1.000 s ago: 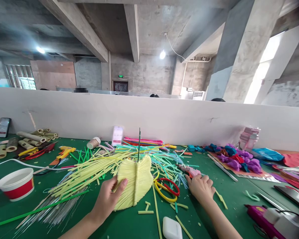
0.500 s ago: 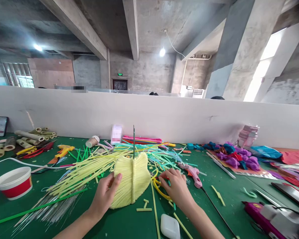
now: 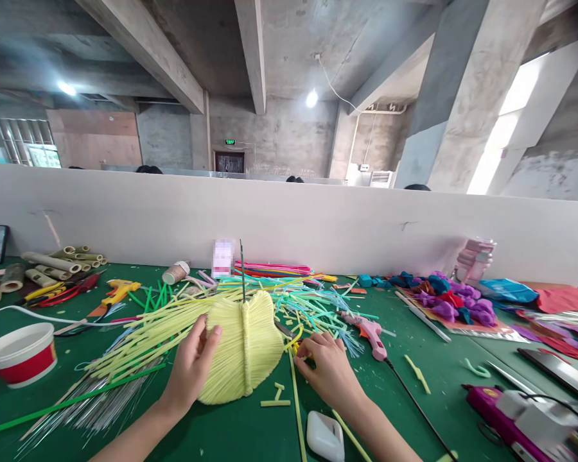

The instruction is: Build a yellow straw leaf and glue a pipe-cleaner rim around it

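one yellow leaf point(image 3: 234, 350) is held tilted up over the tabletop point(image 3: 231, 439), about midway between its left and right edges, its dark stem point(image 3: 243, 269) pointing toward the far edge. i cannot tell whether the leaf's lower tip touches down. the left hand point(image 3: 192, 366) pinches it by its left side, thumb on the front, fingers partly hidden behind. just beside the leaf's right side, the right hand point(image 3: 330, 369) has its fingers curled at a yellow-handled tool point(image 3: 296, 347); the hand hides most of it, so gripped or merely touched i cannot tell.

to do this well, i'd keep the left pinch light and near the border, as the soft ribs look easy to crush, and leave the midrib point(image 3: 246, 353) free. i'd take the tool squarely by its handles, turn its metal end off the leaf, and keep the forearm clear of the cord point(image 3: 417, 403) running from the glue gun point(image 3: 374, 340) toward the near edge.
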A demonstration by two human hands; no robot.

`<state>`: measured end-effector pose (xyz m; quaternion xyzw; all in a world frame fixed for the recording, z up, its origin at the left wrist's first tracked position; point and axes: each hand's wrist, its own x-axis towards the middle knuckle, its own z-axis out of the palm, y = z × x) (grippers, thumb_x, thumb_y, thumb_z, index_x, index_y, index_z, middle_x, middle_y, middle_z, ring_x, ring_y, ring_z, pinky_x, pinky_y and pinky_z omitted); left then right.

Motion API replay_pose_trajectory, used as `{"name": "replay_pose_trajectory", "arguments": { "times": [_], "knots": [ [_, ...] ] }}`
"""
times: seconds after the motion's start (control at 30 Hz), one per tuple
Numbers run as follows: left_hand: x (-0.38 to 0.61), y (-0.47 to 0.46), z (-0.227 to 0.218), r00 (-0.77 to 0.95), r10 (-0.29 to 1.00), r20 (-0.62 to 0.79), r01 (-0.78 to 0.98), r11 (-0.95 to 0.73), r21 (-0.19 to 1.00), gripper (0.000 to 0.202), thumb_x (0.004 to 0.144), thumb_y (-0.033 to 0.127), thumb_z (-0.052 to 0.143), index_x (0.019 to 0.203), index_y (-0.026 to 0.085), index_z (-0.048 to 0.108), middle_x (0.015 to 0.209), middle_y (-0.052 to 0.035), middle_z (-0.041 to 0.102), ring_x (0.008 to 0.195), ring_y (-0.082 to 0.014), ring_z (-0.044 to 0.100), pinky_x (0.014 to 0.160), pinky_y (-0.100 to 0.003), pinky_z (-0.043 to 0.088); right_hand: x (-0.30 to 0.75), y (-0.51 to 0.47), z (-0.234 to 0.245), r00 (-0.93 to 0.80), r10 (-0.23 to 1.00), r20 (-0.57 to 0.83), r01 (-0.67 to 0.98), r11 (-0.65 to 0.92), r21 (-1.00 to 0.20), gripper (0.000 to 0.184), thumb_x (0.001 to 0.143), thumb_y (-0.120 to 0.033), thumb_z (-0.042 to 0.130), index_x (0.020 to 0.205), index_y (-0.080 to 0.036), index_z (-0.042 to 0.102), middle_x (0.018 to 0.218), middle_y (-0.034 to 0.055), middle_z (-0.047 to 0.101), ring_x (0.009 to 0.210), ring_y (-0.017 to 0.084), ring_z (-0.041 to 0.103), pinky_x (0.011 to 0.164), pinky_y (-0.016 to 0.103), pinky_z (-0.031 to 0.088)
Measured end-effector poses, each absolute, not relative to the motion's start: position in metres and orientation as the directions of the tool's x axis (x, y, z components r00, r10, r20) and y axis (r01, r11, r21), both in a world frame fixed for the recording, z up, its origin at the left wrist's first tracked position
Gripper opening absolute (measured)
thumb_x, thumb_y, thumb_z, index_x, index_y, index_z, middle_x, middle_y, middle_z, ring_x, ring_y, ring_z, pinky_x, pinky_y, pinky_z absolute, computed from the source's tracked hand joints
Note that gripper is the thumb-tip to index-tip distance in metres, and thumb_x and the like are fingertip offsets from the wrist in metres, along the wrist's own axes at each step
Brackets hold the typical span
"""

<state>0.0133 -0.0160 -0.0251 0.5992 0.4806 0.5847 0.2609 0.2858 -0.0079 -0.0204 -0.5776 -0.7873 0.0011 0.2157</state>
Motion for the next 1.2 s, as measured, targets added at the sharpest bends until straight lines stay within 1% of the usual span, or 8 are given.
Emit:
{"name": "replay_pose_trajectory", "arguments": {
  "times": [0.17, 0.3, 0.47, 0.6, 0.67, 0.93, 1.1, 1.2],
  "knots": [
    [0.001, -0.013, -0.016, -0.156, 0.878, 0.453, 0.199, -0.421, 0.885, 0.024, 0.088, 0.044, 0.058, 0.082, 0.023, 0.047, 0.067, 0.0042, 0.047, 0.061, -0.0159, 0.048, 0.058, -0.024, 0.041, 0.289, -0.004, -0.024, -0.209, 0.925, 0.317, 0.948, 0.271, -0.166, 0.013, 0.083, -0.020, 0.058, 0.089, -0.023, 0.069, 0.095, 0.0052, 0.067, 0.096, 0.026, 0.057, 0.078, 0.036, 0.035],
    [-0.005, -0.013, -0.008, -0.164, 0.901, 0.400, 0.066, -0.395, 0.916, 0.028, 0.084, 0.042, 0.063, 0.101, 0.023, 0.052, 0.076, 0.0010, 0.060, 0.068, -0.0185, 0.058, 0.064, -0.026, 0.047, 0.294, 0.003, -0.031, -0.191, 0.917, 0.351, 0.966, 0.240, -0.100, 0.032, 0.073, -0.004, 0.056, 0.096, -0.023, 0.068, 0.104, 0.0067, 0.067, 0.103, 0.028, 0.056, 0.082, 0.039, 0.036],
    [-0.019, -0.007, 0.007, -0.347, 0.870, 0.349, -0.036, -0.385, 0.922, 0.048, 0.073, 0.039, 0.074, 0.113, 0.024, 0.053, 0.072, 0.0020, 0.065, 0.063, -0.0197, 0.063, 0.057, -0.026, 0.050, 0.286, 0.000, -0.031, -0.241, 0.868, 0.435, 0.906, 0.362, -0.220, 0.026, 0.087, -0.010, 0.051, 0.099, -0.024, 0.069, 0.104, 0.0066, 0.066, 0.105, 0.026, 0.054, 0.088, 0.039, 0.041],
    [-0.036, 0.003, 0.018, -0.611, 0.712, 0.345, -0.071, -0.484, 0.872, 0.045, 0.071, 0.035, 0.074, 0.112, 0.027, 0.057, 0.076, 0.0019, 0.066, 0.068, -0.0201, 0.066, 0.056, -0.025, 0.052, 0.267, -0.008, -0.034, -0.375, 0.817, 0.439, 0.792, 0.528, -0.306, 0.023, 0.092, -0.019, 0.053, 0.108, -0.026, 0.069, 0.107, 0.0060, 0.065, 0.104, 0.023, 0.054, 0.091, 0.037, 0.045],
    [-0.043, 0.009, 0.019, -0.663, 0.667, 0.340, -0.084, -0.517, 0.852, 0.043, 0.072, 0.033, 0.073, 0.112, 0.027, 0.058, 0.080, 0.0015, 0.067, 0.072, -0.0208, 0.067, 0.060, -0.027, 0.055, 0.256, -0.009, -0.037, -0.445, 0.796, 0.411, 0.750, 0.582, -0.314, 0.025, 0.091, -0.021, 0.055, 0.112, -0.027, 0.068, 0.110, 0.0053, 0.065, 0.107, 0.023, 0.054, 0.094, 0.037, 0.044],
    [-0.053, 0.024, 0.005, -0.621, 0.689, 0.373, -0.026, -0.494, 0.869, 0.046, 0.076, 0.036, 0.070, 0.117, 0.025, 0.054, 0.094, -0.0034, 0.070, 0.085, -0.0237, 0.068, 0.078, -0.037, 0.055, 0.187, -0.011, -0.033, -0.655, 0.703, 0.278, 0.663, 0.711, -0.235, 0.024, 0.092, -0.022, 0.053, 0.111, -0.025, 0.067, 0.103, 0.0037, 0.067, 0.096, 0.020, 0.058, 0.086, 0.032, 0.046],
    [-0.051, 0.021, 0.004, -0.545, 0.733, 0.407, -0.005, -0.488, 0.873, 0.046, 0.080, 0.038, 0.068, 0.121, 0.026, 0.051, 0.100, -0.0046, 0.069, 0.091, -0.0229, 0.068, 0.079, -0.033, 0.053, 0.130, -0.010, -0.036, -0.691, 0.672, 0.267, 0.671, 0.733, -0.109, 0.016, 0.091, -0.030, 0.056, 0.096, -0.019, 0.066, 0.099, 0.0079, 0.066, 0.096, 0.025, 0.057, 0.079, 0.036, 0.047],
    [-0.049, 0.019, 0.004, -0.498, 0.754, 0.428, 0.034, -0.476, 0.879, 0.045, 0.082, 0.040, 0.066, 0.121, 0.025, 0.049, 0.104, -0.0057, 0.068, 0.092, -0.0229, 0.068, 0.082, -0.034, 0.053, 0.119, -0.012, -0.038, -0.685, 0.685, 0.250, 0.702, 0.712, -0.028, 0.013, 0.090, -0.023, 0.053, 0.089, -0.015, 0.063, 0.094, 0.0123, 0.066, 0.092, 0.027, 0.059, 0.075, 0.037, 0.046]
  ]
}}
